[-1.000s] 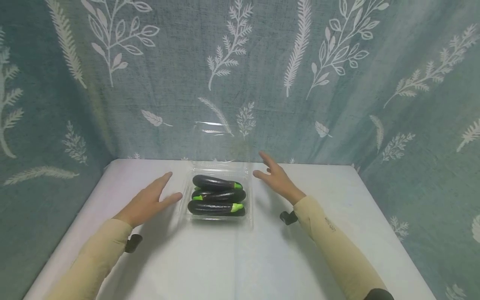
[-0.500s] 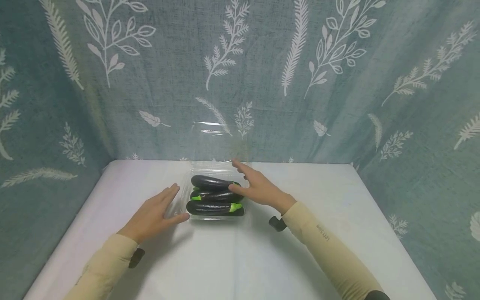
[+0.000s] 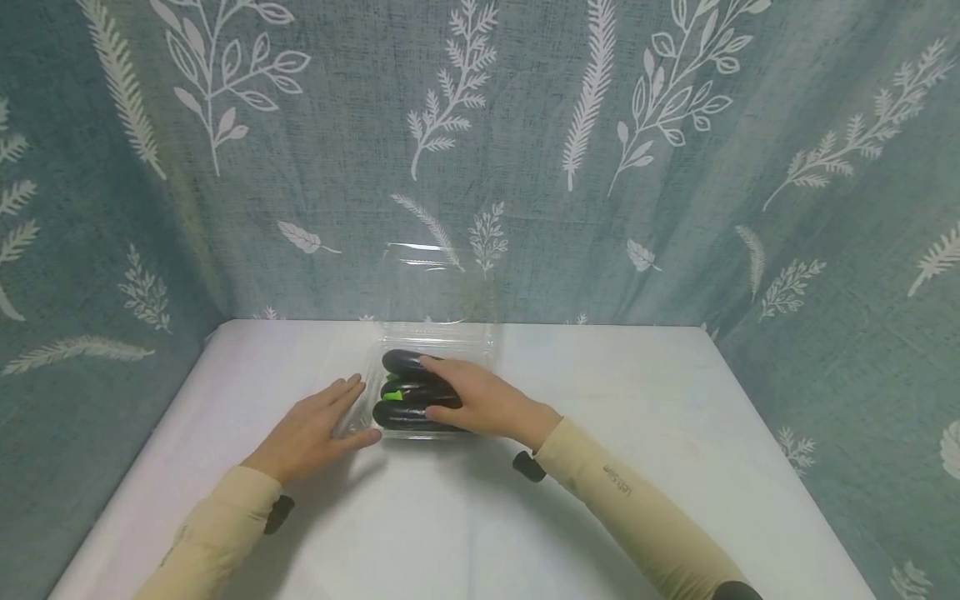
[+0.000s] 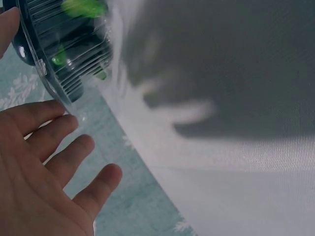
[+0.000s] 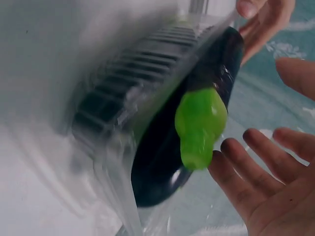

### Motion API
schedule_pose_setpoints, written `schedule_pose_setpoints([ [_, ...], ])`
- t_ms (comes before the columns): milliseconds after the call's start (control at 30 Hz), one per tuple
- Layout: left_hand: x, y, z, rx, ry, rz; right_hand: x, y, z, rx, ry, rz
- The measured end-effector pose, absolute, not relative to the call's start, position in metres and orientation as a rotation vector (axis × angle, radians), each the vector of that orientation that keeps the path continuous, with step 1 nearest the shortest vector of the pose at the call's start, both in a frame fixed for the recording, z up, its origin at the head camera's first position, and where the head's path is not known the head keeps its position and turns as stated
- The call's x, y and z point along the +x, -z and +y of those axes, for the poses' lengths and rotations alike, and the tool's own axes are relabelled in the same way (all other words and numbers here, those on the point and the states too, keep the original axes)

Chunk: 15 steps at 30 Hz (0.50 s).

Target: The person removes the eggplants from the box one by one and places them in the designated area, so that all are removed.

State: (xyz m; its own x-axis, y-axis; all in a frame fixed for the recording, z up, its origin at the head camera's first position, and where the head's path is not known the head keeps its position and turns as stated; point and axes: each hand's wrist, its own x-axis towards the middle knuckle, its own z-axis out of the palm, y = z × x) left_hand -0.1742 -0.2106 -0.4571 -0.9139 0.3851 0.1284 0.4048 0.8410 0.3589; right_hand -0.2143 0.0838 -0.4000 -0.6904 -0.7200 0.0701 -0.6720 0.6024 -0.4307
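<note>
the right hand (image 3: 487, 404) is spreading above three dark purple eggplants: a far one (image 3: 403, 361), a middle one (image 3: 414, 390) and a near one (image 3: 408, 415). its thumb and fingers are standing apart, only gently bent, and are gripping nothing; in the right wrist view, a fingertip is lying so close to a green cap (image 5: 202, 123) that contact is hard to tell. the eggplants are lying crosswise beneath this palm, inside a clear plastic clamshell container (image 3: 431, 436), their left ends showing past its fingertips. the clear lid (image 3: 442, 287) is standing open beyond the right hand's fingers.

the left hand (image 3: 307, 425) is staying empty, its fingers extended and its thumb splayed, beside the container's left wall; fingertips are meeting or nearly meeting the plastic edge. beneath both hands a white table (image 3: 637, 400) is supporting the container, and beyond them a teal leaf-patterned curtain (image 3: 525, 150) is hanging. a beige sleeve (image 3: 630, 508) is covering the right forearm.
</note>
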Motion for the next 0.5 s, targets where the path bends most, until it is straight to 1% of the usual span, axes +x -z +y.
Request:
schedule_pose_setpoints([
  [300,-0.176,0.454,-0.209,-0.650,0.572,-2.967,-0.213,0.409,0.068,-1.260,0.512,2.756],
  [500,-0.175,0.452,-0.209,-0.671,0.538,-2.948,-0.212,0.412,0.061,-1.252,0.407,2.807],
])
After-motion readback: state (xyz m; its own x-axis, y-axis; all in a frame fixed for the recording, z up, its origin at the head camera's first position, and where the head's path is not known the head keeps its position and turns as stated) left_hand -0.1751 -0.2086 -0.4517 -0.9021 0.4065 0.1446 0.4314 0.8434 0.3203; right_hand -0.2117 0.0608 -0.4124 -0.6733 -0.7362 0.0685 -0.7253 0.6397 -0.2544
